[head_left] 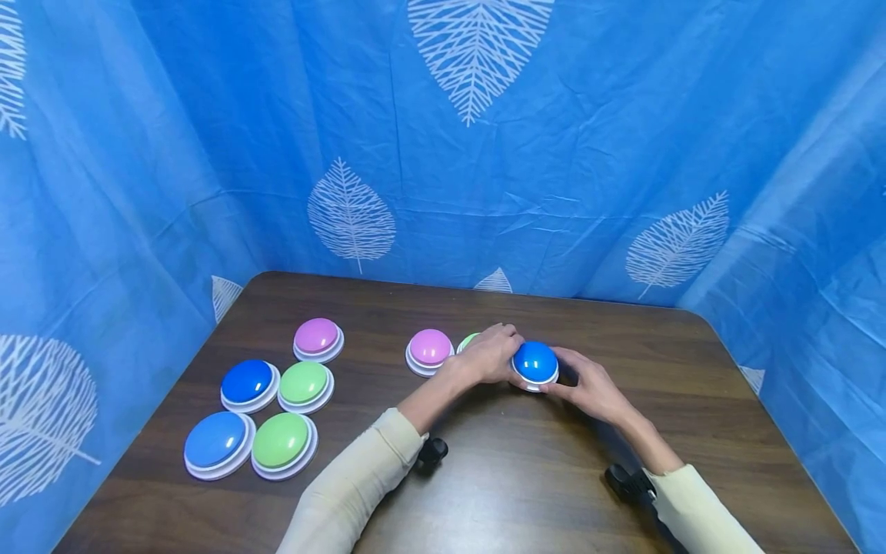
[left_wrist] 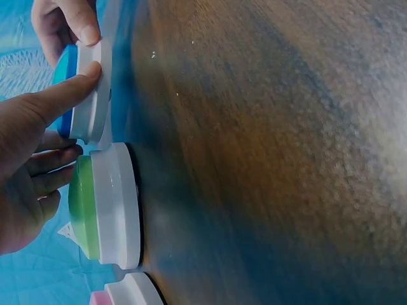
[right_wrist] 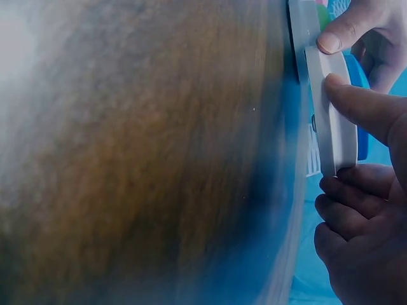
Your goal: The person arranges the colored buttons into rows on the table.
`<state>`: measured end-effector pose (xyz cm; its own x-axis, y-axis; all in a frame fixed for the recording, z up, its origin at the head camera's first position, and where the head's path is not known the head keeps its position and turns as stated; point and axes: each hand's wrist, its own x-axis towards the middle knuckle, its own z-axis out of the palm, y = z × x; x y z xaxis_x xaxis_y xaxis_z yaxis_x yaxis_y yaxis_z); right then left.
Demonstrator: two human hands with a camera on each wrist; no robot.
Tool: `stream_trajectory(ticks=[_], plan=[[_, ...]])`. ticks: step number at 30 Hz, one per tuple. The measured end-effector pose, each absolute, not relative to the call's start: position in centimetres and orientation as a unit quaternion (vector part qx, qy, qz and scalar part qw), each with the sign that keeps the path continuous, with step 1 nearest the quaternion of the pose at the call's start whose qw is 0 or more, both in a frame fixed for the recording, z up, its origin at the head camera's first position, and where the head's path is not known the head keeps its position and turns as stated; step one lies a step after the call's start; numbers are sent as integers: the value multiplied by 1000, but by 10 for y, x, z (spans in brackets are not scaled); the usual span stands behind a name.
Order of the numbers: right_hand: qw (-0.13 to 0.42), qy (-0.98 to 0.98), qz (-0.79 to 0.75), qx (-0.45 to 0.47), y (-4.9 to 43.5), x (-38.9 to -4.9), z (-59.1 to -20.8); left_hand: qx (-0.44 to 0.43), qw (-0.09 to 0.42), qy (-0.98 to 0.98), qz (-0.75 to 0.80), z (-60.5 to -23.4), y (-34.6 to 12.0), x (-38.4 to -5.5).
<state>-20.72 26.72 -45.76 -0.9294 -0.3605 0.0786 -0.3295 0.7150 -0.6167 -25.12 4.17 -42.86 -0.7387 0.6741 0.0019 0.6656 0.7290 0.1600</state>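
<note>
Both hands hold one blue push button [head_left: 535,362] with a white base, toward the back right of the table. My left hand [head_left: 490,355] grips its left side, thumb on the white rim [left_wrist: 95,95]. From the right, my right hand [head_left: 588,385] grips the same button, its thumb on the base [right_wrist: 334,121] and its fingers curled at the edge. In both wrist views the base shows a gap above the tabletop. Beside it stands a green button [left_wrist: 86,206], mostly hidden behind my left hand in the head view. A pink button [head_left: 430,348] sits left of that.
At the left of the brown table [head_left: 526,492] stand a pink button [head_left: 317,337], a dark blue button [head_left: 248,382], a lighter blue button [head_left: 216,442], and two green buttons, one farther back [head_left: 303,384] and one nearer [head_left: 281,442]. A blue leaf-print curtain [head_left: 443,154] hangs behind the table.
</note>
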Motion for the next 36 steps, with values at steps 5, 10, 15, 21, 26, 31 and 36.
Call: stream_trajectory(ticks=[5,10,15,21,26,31,36], plan=[[27,926,-327,-185,266,-209,-459,360,27,930,71,-431,41,-253],[29,929,-318,-186,266,-210,-459,358,26,931,69,-432,42,-253],[30,930,-313,-189,266,-211,-460,354,30,932,66,-433,44,-254],[30,928,-316,-195,266,-211,-463,349,41,934,65,-435,43,-252],[33,928,-315,-195,266,-211,-464,347,45,935,64,-435,43,-252],[35,930,-310,-194,266,-212,-464,347,46,935,62,-435,43,-253],[38,929,-311,-195,266,-213,-465,349,49,934,62,-435,44,-253]])
